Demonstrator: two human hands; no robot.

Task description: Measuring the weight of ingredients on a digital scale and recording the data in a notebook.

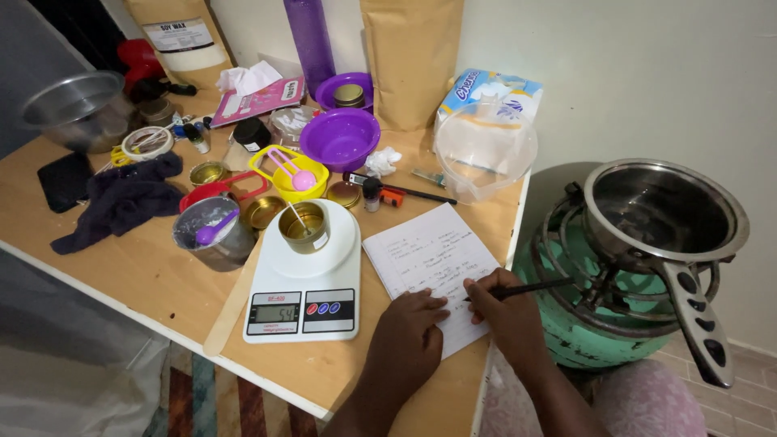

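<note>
Right hand [506, 311] grip clamped on pen [530, 288], writing on paper [429, 259] at table's [146, 275] near right edge, left hand [409, 332] flat, fingers together, pinning it; keep it pinned, clear of scale [307, 283] at left.

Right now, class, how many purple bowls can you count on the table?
2. The larger purple bowl sits mid-table behind the yellow cup; the smaller purple bowl stands behind it, holding a tin. Clutter may hide others.
</note>
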